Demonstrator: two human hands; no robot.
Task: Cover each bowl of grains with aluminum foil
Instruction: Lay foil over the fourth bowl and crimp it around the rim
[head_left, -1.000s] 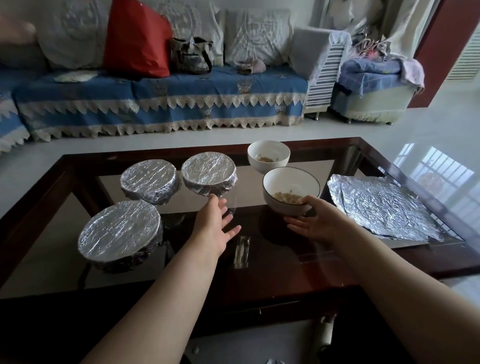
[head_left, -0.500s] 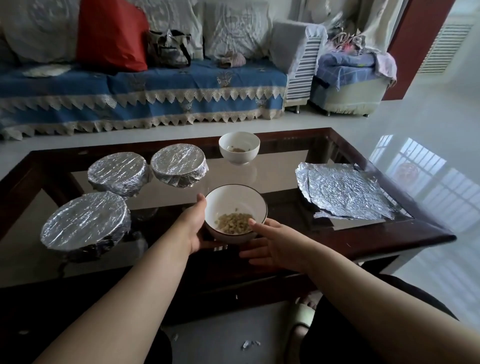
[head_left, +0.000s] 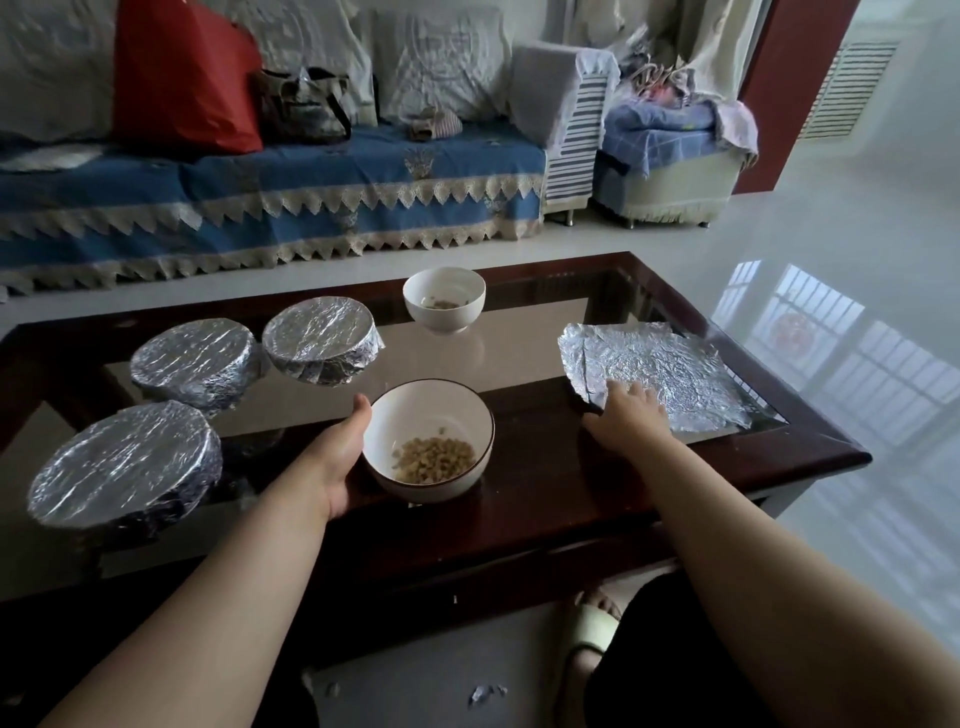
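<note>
White ceramic meets the left hand (head_left: 340, 457), whose palm and thumb cup the side of the open bowl of grains (head_left: 428, 441) standing near the front of the dark glass surface (head_left: 545, 467). To the right, the right hand (head_left: 631, 421) lies with fingers spread and flat on the near left corner of the crumpled foil sheet (head_left: 660, 374). Farther out, three foil-covered bowls (head_left: 195, 364) sit grouped at the left, and a second uncovered bowl (head_left: 444, 299) stands at the back.
</note>
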